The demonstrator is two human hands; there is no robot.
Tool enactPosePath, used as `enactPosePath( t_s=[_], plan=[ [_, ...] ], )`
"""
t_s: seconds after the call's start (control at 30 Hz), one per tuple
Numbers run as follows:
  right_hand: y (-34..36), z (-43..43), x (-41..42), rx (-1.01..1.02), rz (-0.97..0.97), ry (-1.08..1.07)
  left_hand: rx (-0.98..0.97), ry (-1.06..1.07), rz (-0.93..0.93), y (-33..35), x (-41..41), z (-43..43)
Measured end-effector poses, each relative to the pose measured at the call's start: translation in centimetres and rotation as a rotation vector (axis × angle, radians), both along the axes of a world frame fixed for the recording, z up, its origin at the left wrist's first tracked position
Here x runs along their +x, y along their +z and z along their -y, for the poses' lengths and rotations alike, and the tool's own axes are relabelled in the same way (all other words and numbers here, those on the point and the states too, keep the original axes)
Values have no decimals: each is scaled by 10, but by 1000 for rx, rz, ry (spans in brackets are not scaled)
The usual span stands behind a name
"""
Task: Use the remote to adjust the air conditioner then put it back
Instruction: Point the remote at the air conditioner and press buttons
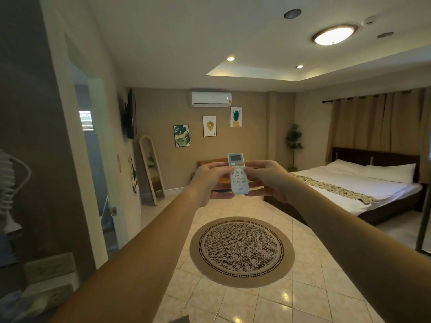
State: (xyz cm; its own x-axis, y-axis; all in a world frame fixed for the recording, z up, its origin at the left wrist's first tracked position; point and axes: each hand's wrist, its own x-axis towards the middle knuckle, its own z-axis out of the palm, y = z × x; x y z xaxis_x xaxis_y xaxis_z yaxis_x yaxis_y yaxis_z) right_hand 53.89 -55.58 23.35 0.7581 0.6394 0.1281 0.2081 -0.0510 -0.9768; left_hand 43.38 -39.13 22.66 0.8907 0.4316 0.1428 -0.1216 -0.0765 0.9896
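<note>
A white remote (238,174) with a small screen and rows of buttons stands upright in mid-air at the centre of the head view, its top aimed at the far wall. My left hand (210,180) grips its left side and bottom. My right hand (268,178) grips its right side, with the thumb resting on the buttons. High on the far wall hangs the white air conditioner (211,99), its flap looking closed.
A round woven rug (241,251) lies on the tiled floor below my arms. A bed (354,185) stands at the right, a leaning mirror (151,169) and wall TV (130,114) at the left. Wall sockets (50,268) sit near my left elbow.
</note>
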Motion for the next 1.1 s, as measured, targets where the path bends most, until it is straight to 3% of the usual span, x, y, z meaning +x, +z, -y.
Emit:
enactPosePath(
  t_s=[0.63,1.1],
  plan=[
    [40,-11,0,-43,-196,-2,0,47,-131,45,-7,5],
    [45,-10,-1,-71,-209,18,-24,99,-184,46,-2,10]
  ],
)
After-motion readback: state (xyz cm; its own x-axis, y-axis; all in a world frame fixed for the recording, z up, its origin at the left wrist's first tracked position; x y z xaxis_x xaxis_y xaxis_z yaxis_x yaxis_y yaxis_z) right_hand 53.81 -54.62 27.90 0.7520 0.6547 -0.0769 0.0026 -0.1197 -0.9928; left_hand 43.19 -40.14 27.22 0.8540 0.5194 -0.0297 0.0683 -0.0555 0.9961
